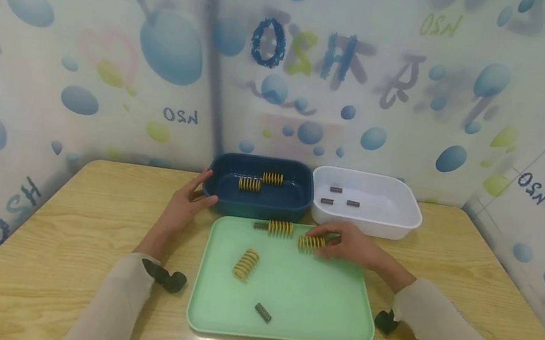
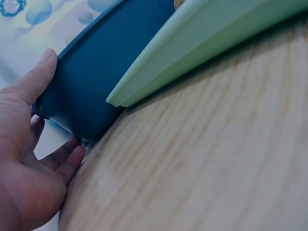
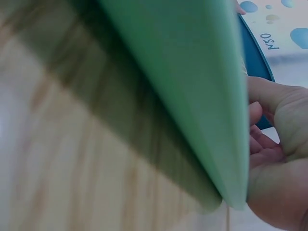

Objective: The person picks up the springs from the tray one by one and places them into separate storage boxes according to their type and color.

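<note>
While the left hand [image 1: 182, 209], left of centre in the head view, stands spread wide with thumb and fingers against the end of the dark blue bin [image 1: 256, 210], it is well placed to steady it. Two yellow springs [image 1: 249, 185] lie inside that bin. In front, on the green tray [image 1: 316, 304], a yellow spring [image 1: 246, 264] lies slanted left of the tray's middle; near the far edge a small dark spring [image 1: 260, 226] sits just beside another yellow spring [image 1: 280, 228], and a second dark spring [image 1: 263, 312] lies near the lower edge. Right of centre, the right hand [image 1: 348, 245] pinches the right end of a further yellow spring [image 1: 311, 243] between thumb and fingers; the tray's edge hides it in the right wrist view, so I cannot tell whether it has cleared the tray. A light, level pinch should keep the coils from twisting, and a high lift should spare the neighbouring springs a knock. Farther right, the white bin [image 1: 364, 226] holds three dark springs [image 1: 353, 203].
</note>
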Demonstrator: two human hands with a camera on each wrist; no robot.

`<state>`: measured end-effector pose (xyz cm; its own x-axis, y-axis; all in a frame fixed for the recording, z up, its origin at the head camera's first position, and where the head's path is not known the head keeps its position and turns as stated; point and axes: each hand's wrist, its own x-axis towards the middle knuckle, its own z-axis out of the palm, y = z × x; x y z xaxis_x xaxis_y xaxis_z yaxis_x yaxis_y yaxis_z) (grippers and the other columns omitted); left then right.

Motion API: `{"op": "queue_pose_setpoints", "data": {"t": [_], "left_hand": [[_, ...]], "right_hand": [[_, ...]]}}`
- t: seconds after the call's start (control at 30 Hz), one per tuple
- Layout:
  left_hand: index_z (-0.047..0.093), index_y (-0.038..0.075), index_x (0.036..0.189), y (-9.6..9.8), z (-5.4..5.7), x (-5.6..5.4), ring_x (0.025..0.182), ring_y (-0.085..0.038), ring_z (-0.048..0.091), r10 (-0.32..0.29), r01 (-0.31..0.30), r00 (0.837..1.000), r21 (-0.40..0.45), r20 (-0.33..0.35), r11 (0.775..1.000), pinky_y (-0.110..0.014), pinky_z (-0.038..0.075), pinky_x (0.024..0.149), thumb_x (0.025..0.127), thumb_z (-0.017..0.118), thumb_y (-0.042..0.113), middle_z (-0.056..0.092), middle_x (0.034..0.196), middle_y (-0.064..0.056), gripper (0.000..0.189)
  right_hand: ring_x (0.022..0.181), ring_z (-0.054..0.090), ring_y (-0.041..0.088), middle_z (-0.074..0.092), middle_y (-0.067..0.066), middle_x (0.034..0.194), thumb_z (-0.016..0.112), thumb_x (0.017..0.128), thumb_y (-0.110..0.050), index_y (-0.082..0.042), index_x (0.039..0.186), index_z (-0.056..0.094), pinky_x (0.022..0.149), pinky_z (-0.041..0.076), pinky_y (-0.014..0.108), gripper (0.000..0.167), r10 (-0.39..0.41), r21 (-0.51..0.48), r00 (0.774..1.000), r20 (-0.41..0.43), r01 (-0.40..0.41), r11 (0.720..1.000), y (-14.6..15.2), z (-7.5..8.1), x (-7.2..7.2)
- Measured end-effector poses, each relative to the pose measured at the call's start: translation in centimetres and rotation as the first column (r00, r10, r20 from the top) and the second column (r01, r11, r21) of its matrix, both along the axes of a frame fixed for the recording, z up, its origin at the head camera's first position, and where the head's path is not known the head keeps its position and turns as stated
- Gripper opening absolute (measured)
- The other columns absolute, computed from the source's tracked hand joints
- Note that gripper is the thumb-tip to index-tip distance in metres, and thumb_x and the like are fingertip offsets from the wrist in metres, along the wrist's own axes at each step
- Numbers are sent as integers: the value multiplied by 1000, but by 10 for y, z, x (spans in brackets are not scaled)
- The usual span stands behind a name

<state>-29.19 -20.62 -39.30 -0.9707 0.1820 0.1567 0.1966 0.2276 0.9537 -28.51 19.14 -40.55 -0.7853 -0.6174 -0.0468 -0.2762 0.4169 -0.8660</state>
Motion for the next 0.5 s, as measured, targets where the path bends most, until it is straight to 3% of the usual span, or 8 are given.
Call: {"op": "queue_pose_setpoints", "data": {"t": [0.23, 0.5], "left_hand": [[29, 7, 150, 0, 0, 0, 133, -42, 34, -9, 9, 1000, -3, -9, 1000, -48, 34, 105, 94, 62, 12, 12, 159, -9, 66], [30, 10, 151, -1, -2, -1, 133, -41, 34, 2, -2, 1000, 8, 11, 1000, -48, 34, 106, 93, 64, 14, 12, 159, -6, 67]], "right_hand": [[104, 62, 20, 61, 6, 125, 77, 82, -18, -13, 122, 64, 81, 53, 34, 43, -10, 3, 1000, 7, 10, 1000, 0, 0, 1], [87, 65, 20, 62, 11, 121, 78, 80, -18, -5, 119, 65, 73, 55, 34, 44, -26, 6, 1000, 14, 26, 1000, -1, -4, 1]]}}
